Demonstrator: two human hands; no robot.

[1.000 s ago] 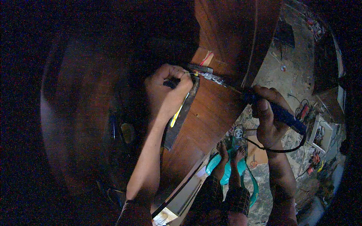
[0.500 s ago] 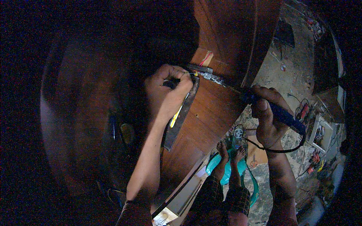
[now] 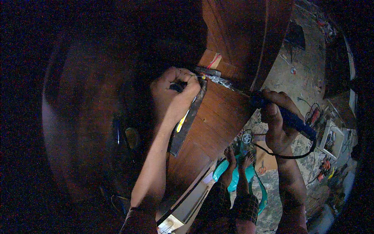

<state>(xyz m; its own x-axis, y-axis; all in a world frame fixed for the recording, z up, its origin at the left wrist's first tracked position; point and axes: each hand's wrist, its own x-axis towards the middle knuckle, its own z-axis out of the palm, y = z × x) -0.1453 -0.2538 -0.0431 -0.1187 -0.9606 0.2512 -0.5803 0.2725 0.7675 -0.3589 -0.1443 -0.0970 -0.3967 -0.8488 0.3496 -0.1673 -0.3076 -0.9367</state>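
My right hand (image 3: 278, 117) is closed around the dark blue handle of a soldering iron (image 3: 298, 124), its black cord curving back below the wrist. The iron's thin shaft points left toward crumpled silver foil (image 3: 220, 81) on a brown wooden surface (image 3: 210, 113). At the foil's left end sits a tiny yellowish piece (image 3: 203, 77). Next to it, my left hand (image 3: 177, 84) pinches a thin wire (image 3: 198, 76). Whether the iron's tip touches anything is too small to tell. Beside my left wrist lie a dark flat strip (image 3: 183, 134) and a yellow slim tool (image 3: 181, 124).
A small dark bar (image 3: 208, 71) and a pale wooden piece with red marks (image 3: 214, 61) lie beyond the foil. Down right, on the floor, are a turquoise plastic chair (image 3: 222, 171), a white-framed box (image 3: 333, 138) and red tools with cords (image 3: 324, 169). Deep shadow covers the left.
Both hands hold nearly the same pose at the foil. The whole view has shifted very slightly; nothing was taken up or let go.
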